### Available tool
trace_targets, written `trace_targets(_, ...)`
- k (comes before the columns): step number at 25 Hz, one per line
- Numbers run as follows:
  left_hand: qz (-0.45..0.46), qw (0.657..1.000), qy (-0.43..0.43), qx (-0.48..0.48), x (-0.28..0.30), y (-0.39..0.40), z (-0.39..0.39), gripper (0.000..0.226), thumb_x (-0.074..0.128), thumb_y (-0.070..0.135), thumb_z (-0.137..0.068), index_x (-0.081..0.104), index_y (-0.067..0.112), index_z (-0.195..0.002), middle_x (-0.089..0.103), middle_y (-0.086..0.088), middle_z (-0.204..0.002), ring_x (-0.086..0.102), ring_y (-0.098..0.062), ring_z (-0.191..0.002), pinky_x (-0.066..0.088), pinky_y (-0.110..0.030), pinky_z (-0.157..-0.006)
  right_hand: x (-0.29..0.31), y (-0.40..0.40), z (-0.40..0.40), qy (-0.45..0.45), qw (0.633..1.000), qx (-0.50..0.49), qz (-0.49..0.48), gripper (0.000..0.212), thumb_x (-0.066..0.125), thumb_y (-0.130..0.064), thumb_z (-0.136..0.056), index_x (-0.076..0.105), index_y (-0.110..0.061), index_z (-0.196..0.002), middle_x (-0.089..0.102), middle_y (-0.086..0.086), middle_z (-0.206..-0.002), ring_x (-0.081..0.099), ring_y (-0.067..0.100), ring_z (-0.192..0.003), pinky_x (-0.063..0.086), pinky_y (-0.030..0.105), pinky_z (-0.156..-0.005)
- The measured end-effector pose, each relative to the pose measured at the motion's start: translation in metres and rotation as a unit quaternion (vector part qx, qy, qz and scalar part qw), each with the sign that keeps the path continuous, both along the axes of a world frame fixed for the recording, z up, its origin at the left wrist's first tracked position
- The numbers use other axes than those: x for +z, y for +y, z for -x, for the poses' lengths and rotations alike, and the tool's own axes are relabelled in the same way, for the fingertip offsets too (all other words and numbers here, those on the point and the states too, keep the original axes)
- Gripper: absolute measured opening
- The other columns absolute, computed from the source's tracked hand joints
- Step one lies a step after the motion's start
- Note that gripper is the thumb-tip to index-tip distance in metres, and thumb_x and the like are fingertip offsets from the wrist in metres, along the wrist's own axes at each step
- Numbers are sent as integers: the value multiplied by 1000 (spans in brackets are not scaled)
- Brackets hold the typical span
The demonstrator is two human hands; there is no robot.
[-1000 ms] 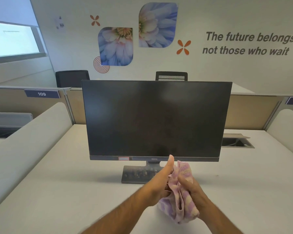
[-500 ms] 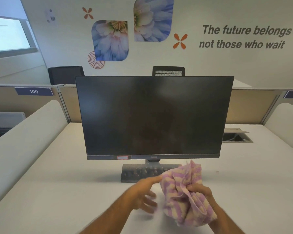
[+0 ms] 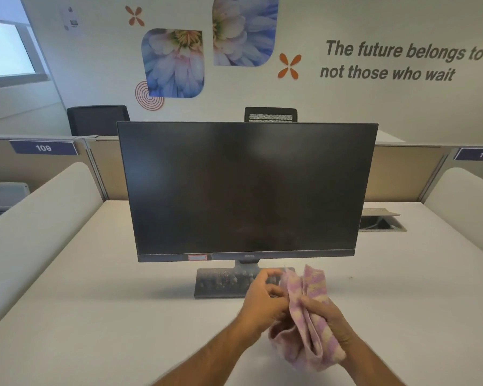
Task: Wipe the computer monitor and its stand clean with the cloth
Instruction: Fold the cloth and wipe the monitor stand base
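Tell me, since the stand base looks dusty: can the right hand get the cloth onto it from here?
Probably yes. The right hand grips the cloth just in front of the stand base; only the left hand lies partly between.

One monitor point(image 3: 246, 188) — one cloth point(image 3: 308, 316) — two chairs point(image 3: 98, 119).

A: Where does the single view look from?
B: From the person's head, facing forward and slightly down across the desk point(image 3: 101, 288).
A: How near?
B: Close. The monitor point(image 3: 246, 188) fills the middle, both forearms enter from the bottom edge, and the wall point(image 3: 374, 107) stands behind. It is wide-angle, so edges bow.
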State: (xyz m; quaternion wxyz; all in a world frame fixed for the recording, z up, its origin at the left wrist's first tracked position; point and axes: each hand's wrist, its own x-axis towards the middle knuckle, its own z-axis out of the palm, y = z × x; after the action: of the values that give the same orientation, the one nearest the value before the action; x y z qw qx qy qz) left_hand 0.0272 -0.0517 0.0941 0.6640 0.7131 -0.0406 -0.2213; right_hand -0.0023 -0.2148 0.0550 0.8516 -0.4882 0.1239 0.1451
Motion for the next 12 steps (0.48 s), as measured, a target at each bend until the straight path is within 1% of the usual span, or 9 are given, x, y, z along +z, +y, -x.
trace_targets(1,29,999,25,10,1,-4,4,44,76,18,-87,52,26,-123,71,-5,-105,72,-22,-95,62,-33,-79,0,4,1,-3,1000,1,-4,86,93,-28,-62,57,1,-134,64,33,-120,66,47,-107,54,52,-91)
trace_targets(3,90,991,81,50,4,-10,11,24,62,24,-98,55,21,-121,72,-8,-107,73,-24,-93,61,-33,-77,2,12,3,-1,1000,3,-12,95,100,-29,-49,59,1,-129,66,32,-111,67,47,-101,56,53,-88)
trace_targets(4,119,985,106,62,4,-12,12,22,56,30,-101,57,18,-120,72,-10,-108,73,-26,-94,61,-34,-78,3,14,5,6,1000,-2,-28,96,102,-27,-42,61,2,-124,67,30,-106,68,46,-97,58,52,-84)
trace_targets(6,160,976,142,51,6,-13,13,37,47,42,-103,64,12,-117,73,-13,-107,73,-30,-96,61,-39,-84,2,15,8,20,998,2,-53,97,104,-22,-34,64,4,-118,68,30,-104,70,45,-92,60,51,-80)
trace_targets(8,166,972,163,33,10,-10,13,53,38,54,-102,68,13,-114,75,-11,-105,73,-30,-97,59,-41,-90,3,15,8,8,998,18,-62,93,103,-18,-35,67,6,-117,68,30,-106,70,45,-92,59,52,-81)
trace_targets(10,170,969,177,26,11,-7,10,58,33,62,-99,65,18,-118,76,-7,-106,74,-30,-97,57,-43,-94,4,16,8,-6,997,32,-71,80,104,-18,-33,76,3,-105,69,30,-103,71,44,-89,60,52,-80)
trace_targets(12,163,972,169,17,12,-5,8,59,30,65,-98,63,20,-119,77,-5,-105,74,-27,-96,57,-42,-93,11,18,10,-12,997,46,-61,73,104,-18,-29,80,0,-95,71,28,-100,72,42,-85,61,51,-78)
